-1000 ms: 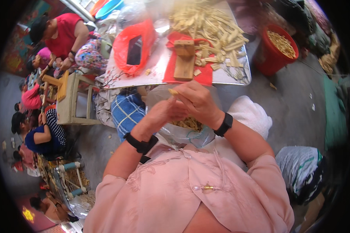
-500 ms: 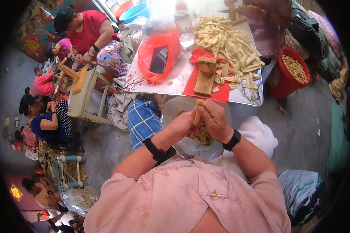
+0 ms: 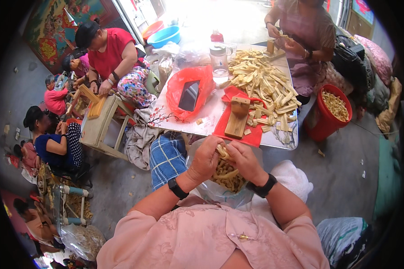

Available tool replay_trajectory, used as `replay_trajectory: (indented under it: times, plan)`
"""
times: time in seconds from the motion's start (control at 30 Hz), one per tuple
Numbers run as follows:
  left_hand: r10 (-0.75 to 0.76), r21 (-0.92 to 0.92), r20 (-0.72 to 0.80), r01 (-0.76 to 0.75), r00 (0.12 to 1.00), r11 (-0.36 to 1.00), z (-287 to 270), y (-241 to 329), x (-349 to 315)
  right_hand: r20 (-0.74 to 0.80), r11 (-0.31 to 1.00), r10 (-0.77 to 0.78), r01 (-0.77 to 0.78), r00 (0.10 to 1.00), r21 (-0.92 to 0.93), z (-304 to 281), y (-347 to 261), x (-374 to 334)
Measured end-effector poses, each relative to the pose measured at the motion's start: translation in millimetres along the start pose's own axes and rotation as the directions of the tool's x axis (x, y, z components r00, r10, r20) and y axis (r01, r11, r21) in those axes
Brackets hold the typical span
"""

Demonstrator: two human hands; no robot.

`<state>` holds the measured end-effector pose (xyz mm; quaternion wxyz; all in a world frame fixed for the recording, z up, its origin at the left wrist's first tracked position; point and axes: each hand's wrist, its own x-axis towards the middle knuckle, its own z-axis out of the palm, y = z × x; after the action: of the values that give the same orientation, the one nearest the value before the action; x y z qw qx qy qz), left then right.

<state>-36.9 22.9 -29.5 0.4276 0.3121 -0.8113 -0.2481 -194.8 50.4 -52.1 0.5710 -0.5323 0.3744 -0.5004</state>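
My left hand (image 3: 204, 159) and my right hand (image 3: 247, 163) meet in front of me, fingers closed around a pale yellow, bendy strip (image 3: 222, 152). Its ends are hidden in my fingers. Just below is a clear plastic bag (image 3: 201, 188) in my lap, holding many short twisted yellow pieces (image 3: 229, 177). Beyond my hands, at the table's near edge, a wooden block with a raised end (image 3: 236, 124) rests on a red plastic bag (image 3: 221, 130). Small cut pieces lie beside it, and a heap of long yellow strips (image 3: 262, 83) covers the table's right side.
The white table (image 3: 186, 124) also carries a phone (image 3: 190, 96) on a red bag and a glass jar (image 3: 218, 60). A red bucket of pieces (image 3: 316, 116) stands right. Across the table a co-worker (image 3: 300, 49) handles strips; others sit left near a wooden stool (image 3: 92, 134).
The view has shifted, so the table shows lower. The strip stood upright as a narrow bundle between my hands; now it looks looser and curled, and my hands sit slightly farther apart.
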Motion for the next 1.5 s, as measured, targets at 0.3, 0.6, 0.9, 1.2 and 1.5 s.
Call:
replay_trajectory:
  times: [0.3, 0.6, 0.9, 1.2, 1.5]
  plan:
    - [-0.442, -0.688, 0.280, 0.499, 0.852, 0.527, -1.6, -3.2, 0.5, -0.074, 0.825, -0.372, 0.293, 0.925, -0.483, -11.7, -18.9, -5.5]
    - [-0.394, -0.418, 0.124, 0.408, 0.911, 0.811, -2.5, 7.9, 2.0, 0.007, 1.000, 0.012, -0.012, 1.000, -0.018, -12.3, -20.8, -8.4]
    - [-0.286, -0.213, 0.002, 0.280, 0.958, 0.936, -3.0, -12.2, 18.3, -0.145, 0.965, 0.123, -0.084, 0.982, 0.250, -28.7, -20.6, 11.3]
    - [-0.048, 0.162, 0.028, 0.043, 0.998, 0.986, -10.1, -1.8, 24.9, -0.169, 0.976, 0.058, -0.020, 0.984, 0.219, -31.2, -18.4, 2.5]
    - [0.097, 0.431, 0.268, -0.210, 0.958, 0.878, 8.9, -26.3, 15.9, -0.062, 0.975, 0.040, -0.025, 0.997, 0.219, -23.2, -6.3, 8.4]
